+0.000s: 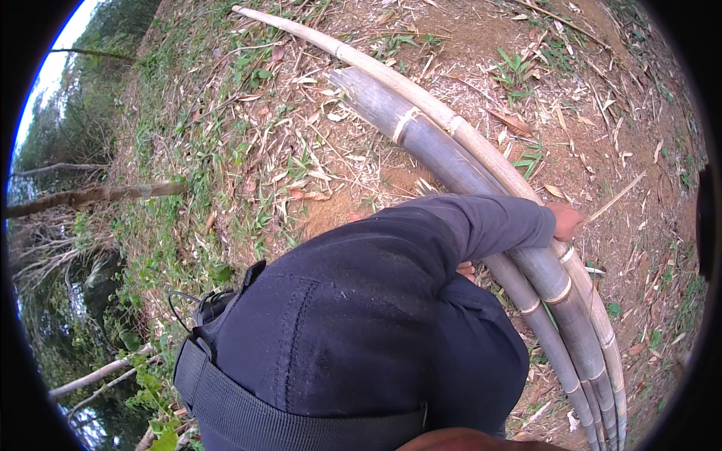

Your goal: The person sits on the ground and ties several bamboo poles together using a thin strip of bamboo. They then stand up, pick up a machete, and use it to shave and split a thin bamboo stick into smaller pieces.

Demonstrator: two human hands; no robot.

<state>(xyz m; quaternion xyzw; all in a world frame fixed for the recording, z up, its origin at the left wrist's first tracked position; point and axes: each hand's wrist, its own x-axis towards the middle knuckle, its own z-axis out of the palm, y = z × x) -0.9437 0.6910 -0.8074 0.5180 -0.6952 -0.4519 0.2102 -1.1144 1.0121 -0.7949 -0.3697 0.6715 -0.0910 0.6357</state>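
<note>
My left arm, in a dark sleeve, reaches across a bundle of bamboo poles. My left hand [568, 220] is closed at the far side of the bundle, with a thin pale strip [617, 197] sticking out from its fingers. A thick grey bamboo pole [451, 161] with a splintered end passes beneath the sleeve. Alongside it lies a longer pale bamboo pole [489, 154], and a thinner grey pole [553, 338] is on the near side. Only some fingers of my right hand [466, 269] show below the left sleeve; their grip is hidden.
Dry leaves, twigs and small green plants [514, 71] cover the brown soil. Trunks and branches [98, 195] stand at the left with shrubs behind. My bent knee [481, 338] is close to the poles. A dark webbing strap [301, 422] crosses my clothing.
</note>
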